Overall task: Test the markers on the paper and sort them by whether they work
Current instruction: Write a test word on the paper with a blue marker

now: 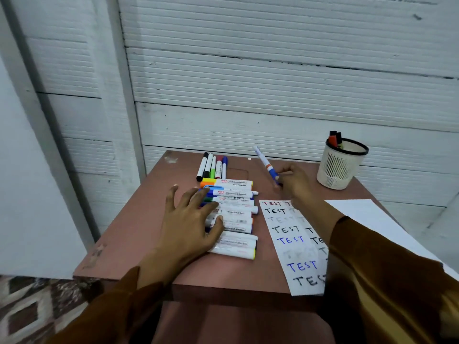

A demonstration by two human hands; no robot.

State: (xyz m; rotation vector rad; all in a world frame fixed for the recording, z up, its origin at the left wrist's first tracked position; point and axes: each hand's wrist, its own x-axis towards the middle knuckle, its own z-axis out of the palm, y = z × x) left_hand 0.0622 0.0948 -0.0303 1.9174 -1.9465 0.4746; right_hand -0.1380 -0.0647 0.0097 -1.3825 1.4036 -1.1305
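A small reddish surface [139,244] stands against a white ribbed wall, and the person leans over it with both arms out. Along its right side lies the paper [285,247], a long strip already lettered with rows of "TEST" in red, black and blue, some of them faint and grey; the right sleeve covers its second column, so I cannot read how many trials are down there. A second white sheet [367,214] pokes out beyond that arm.

In the middle lies a stack of thick markers [236,212] side by side, and the left hand [191,219] rests on their near ends, fingers spread and flat, grasping none. Behind them sits a smaller cluster of thin pens [212,166]. At the far right corner stands a pale cup [340,165] with a few markers poking out; whether those are the good ones or the duds I cannot tell.

The right hand [295,183] has its fingers curled around a blue marker [265,162], gripped at the lower end with the barrel slanting up and away, just above the top of the paper. To my eye this one is either about to be tried or has just been. The tip is hidden behind the fingers, so capped or not is unclear. Next it wants a clear stroke on bare paper, then a place in the proper group.
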